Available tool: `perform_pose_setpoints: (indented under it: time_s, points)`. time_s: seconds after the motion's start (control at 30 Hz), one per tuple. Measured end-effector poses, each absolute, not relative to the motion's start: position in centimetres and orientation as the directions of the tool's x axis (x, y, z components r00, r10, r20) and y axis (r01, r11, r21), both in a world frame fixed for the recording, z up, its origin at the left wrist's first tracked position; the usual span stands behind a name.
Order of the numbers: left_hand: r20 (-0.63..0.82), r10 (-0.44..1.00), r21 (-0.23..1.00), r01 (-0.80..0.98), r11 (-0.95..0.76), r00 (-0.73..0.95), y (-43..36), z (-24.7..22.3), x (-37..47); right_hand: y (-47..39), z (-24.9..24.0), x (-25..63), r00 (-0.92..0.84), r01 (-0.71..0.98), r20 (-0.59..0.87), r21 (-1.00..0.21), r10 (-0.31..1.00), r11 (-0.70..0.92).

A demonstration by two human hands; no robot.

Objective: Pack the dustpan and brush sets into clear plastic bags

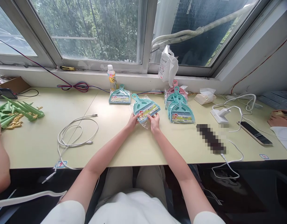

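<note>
Between my hands is a teal mini dustpan and brush set (pixel 145 107) in clear plastic wrap with a colourful label, tilted with its handle to the upper left. My left hand (pixel 132 121) grips its lower left edge, and my right hand (pixel 154 122) grips the lower right edge, thumb on the front. Just behind and to the left, a similar wrapped teal set (pixel 120 95) lies near a drink bottle (pixel 112 77). On the right is an overlapping row of wrapped sets, teal ones (pixel 180 110) in front and a pink one (pixel 175 84) at the back.
A coiled white cable (pixel 75 132) lies on the table (pixel 125 152) at left. Green cone-shaped pieces (pixel 24 110) sit near another person's arm (pixel 1 161). To the right are a tissue pack (pixel 205 95), a white power strip (pixel 220 115), a phone (pixel 255 133) and a blurred-out object (pixel 211 138).
</note>
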State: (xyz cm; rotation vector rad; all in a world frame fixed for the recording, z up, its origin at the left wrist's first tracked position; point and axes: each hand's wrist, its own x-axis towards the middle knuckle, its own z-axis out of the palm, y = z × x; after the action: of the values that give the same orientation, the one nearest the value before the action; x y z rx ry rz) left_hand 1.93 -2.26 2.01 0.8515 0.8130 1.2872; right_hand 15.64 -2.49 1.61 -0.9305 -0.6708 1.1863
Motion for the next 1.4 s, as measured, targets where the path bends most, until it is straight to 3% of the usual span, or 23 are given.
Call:
perform_pose_setpoints:
  time_s: [0.2,0.3,0.37,0.43,0.53,0.6,0.67,0.83,1.07,1.23,1.3,1.4]
  points:
    - [-0.078,0.997,0.914,-0.398,0.082,0.028,-2.1,1.8,2.1,-1.9,1.0,15.6,0.254,-0.457,-0.055,-0.887,0.966,0.070]
    - [-0.075,0.997,0.922,-0.380,0.069,0.001,-1.6,1.8,1.8,-1.3,1.2,16.4,0.166,-0.439,-0.068,-0.899,0.984,0.012]
    - [-0.106,0.994,0.920,-0.381,0.090,-0.021,-1.0,1.9,1.0,-0.9,1.6,17.7,0.062,-0.348,-0.105,-0.934,0.993,-0.077]
    - [-0.170,0.984,0.904,-0.405,0.137,-0.047,-0.2,1.9,-0.1,-0.6,2.1,19.3,0.068,-0.162,-0.119,-0.981,0.991,-0.107]
    - [-0.264,0.964,0.860,-0.462,0.217,-0.039,0.8,1.8,-2.0,-0.6,2.7,21.3,0.211,0.153,0.123,-0.984,0.970,0.092]
    - [-0.303,0.953,0.833,-0.484,0.268,0.005,1.1,1.8,-3.0,-0.8,2.8,22.0,0.159,0.296,0.318,-0.918,0.935,0.262]
    - [-0.330,0.943,0.823,-0.477,0.309,0.041,1.3,1.9,-3.6,-0.9,2.7,22.0,0.038,0.363,0.395,-0.861,0.918,0.355]
    - [-0.351,0.915,0.831,-0.385,0.402,0.199,1.0,2.4,-4.5,-0.4,1.8,21.7,-0.018,0.398,0.444,-0.819,0.896,0.414]
    - [-0.205,0.893,0.884,-0.316,0.345,0.401,0.6,2.8,-5.8,0.0,1.5,21.9,-0.023,0.421,0.502,-0.780,0.865,0.464]
    - [-0.258,0.839,0.899,-0.199,0.390,0.479,0.0,3.1,-5.8,0.1,1.1,21.5,0.036,0.540,0.548,-0.714,0.836,0.445]
    - [-0.270,0.821,0.907,-0.154,0.392,0.503,-0.3,3.2,-5.7,0.1,0.9,21.4,0.049,0.532,0.543,-0.724,0.838,0.439]
    - [-0.257,0.794,0.918,-0.117,0.378,0.551,-0.4,3.3,-5.8,0.2,0.6,21.3,0.107,0.390,0.459,-0.835,0.882,0.387]
